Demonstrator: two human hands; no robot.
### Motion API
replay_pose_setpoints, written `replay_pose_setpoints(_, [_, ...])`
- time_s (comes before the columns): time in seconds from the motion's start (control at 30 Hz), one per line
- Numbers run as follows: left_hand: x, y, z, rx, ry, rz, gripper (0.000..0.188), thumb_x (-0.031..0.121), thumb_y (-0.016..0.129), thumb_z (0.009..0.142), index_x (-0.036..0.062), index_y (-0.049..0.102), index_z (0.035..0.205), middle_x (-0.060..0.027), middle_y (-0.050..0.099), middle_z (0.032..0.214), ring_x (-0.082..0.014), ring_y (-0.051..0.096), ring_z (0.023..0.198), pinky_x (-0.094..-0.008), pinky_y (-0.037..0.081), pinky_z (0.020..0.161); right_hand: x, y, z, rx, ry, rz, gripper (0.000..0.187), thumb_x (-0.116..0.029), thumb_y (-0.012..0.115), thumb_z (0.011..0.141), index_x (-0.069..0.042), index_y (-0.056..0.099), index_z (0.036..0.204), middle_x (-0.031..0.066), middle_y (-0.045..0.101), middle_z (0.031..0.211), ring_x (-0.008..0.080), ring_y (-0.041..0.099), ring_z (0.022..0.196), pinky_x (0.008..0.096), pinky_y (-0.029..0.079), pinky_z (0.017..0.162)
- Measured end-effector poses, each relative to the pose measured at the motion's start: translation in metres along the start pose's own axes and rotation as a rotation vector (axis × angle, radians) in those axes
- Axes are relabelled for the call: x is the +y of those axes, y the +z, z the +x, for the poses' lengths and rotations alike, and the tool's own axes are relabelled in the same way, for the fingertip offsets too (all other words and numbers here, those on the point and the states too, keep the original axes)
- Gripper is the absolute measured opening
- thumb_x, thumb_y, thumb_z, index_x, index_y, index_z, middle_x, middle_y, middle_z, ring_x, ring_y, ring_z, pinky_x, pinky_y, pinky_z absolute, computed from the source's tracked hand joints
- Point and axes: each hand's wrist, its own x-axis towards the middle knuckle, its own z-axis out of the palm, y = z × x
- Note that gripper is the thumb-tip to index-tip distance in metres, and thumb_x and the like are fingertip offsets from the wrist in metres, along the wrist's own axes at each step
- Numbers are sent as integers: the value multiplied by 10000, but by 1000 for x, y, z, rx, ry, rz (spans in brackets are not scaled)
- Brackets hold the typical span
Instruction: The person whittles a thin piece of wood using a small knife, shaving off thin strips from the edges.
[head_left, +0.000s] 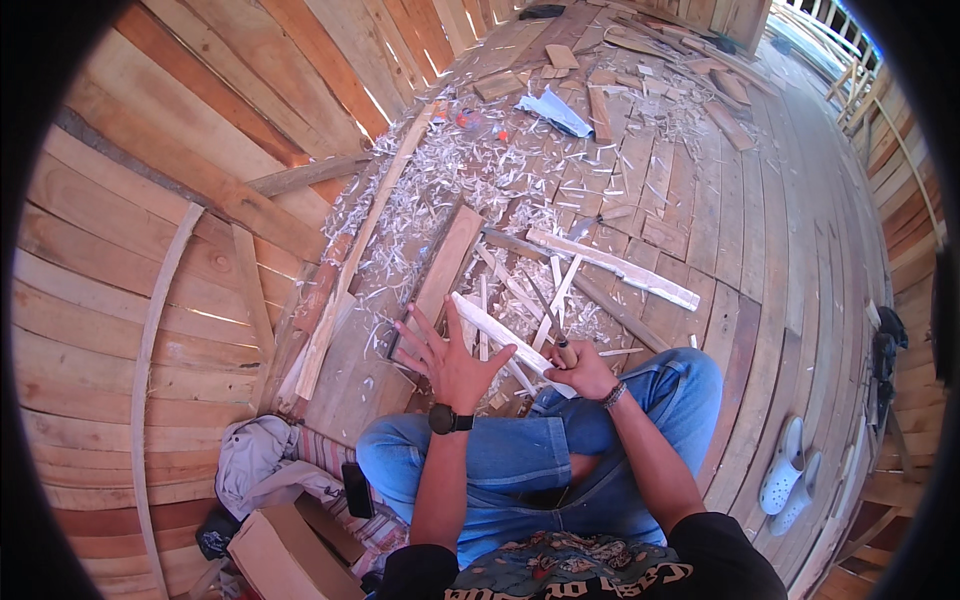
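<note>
My left hand (pixel 447 362) is raised with its fingers spread, holding nothing, beside a pale whittled stick (pixel 500 333). The stick slants from near the left fingertips down to my right hand (pixel 585 370). The right fingers are closed round the wooden handle of a knife (pixel 566 352), its narrow blade pointing up and away over the shavings. The near end of the stick passes by the right hand; I cannot tell whether those fingers also press on it. A wooden board (pixel 452 255) lies beyond the left hand, and thin split strips (pixel 560 300) lie crossed on the floor ahead.
A pale squared length of wood (pixel 620 268) lies ahead on the right. Curled shavings (pixel 390 215) cover the plank floor toward the left wall. A cardboard box (pixel 290 550), a phone (pixel 356 490) and a grey cloth (pixel 255 460) are at my left, light clogs (pixel 785 475) at my right.
</note>
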Motion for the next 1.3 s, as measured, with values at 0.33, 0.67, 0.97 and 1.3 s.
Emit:
replay_pose_setpoints(0.33, [9,5,-5,-9,62,27,1220,658,781,547,216,195,1521,-295,-22,1540,-550,-86,1384,-767,2,986,3,2,3,27,9,26,321,14,744,726,-65,434,699,43,616,889,82,509,795,271,462,696])
replay_pose_setpoints(0.67, [16,9,-10,-18,115,18,1198,656,767,573,187,202,1519,-307,19,1534,-553,-58,1385,-735,21,1011,0,3,3,15,-95,195,282,-26,712,799,-67,442,727,16,614,857,80,515,798,265,447,700])
replay_pose_setpoints(0.97, [20,19,-21,-60,217,-27,1178,689,744,579,214,213,1518,-313,38,1531,-553,-14,1386,-745,70,996,-9,0,4,122,26,336,326,-68,727,827,-102,429,699,-49,516,694,48,491,680,221,418,596])
replay_pose_setpoints(1.3, [30,21,-31,-117,291,-39,1207,706,736,562,198,206,1520,-284,19,1547,-530,-35,1399,-752,72,987,3,1,9,178,-35,426,326,18,739,776,-94,438,726,90,673,857,116,638,846,250,512,695])
